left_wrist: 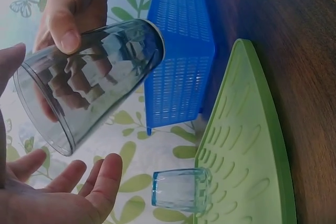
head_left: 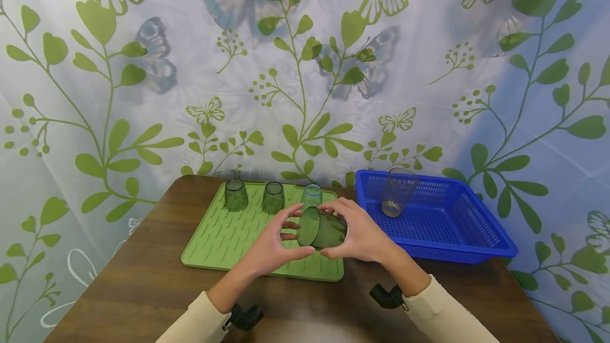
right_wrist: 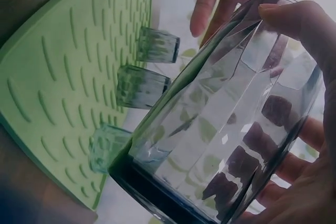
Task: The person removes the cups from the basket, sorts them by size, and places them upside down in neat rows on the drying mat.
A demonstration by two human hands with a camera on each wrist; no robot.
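My right hand (head_left: 367, 232) grips a smoky drinking glass (head_left: 330, 231) by its side. The glass lies tilted above the drying mat, its open rim toward my left hand (head_left: 271, 242). In the left wrist view, the left fingers (left_wrist: 105, 187) are spread and apart from the glass, with the thumb near the rim. A green drying mat (head_left: 209, 250) lies below. Along its far edge, two smoky glasses (head_left: 235, 196) and one blue-tinted glass (head_left: 312, 195) stand upside down. The right wrist view shows the held glass's thick base and faceted wall (right_wrist: 231, 114).
A blue plastic basket (head_left: 476, 252) stands right of the mat. Inside it a tall clear glass (head_left: 399, 192) leans toward the right. Both lie on a brown wooden table (head_left: 143, 279), with a leaf-and-butterfly curtain (head_left: 305, 94) behind.
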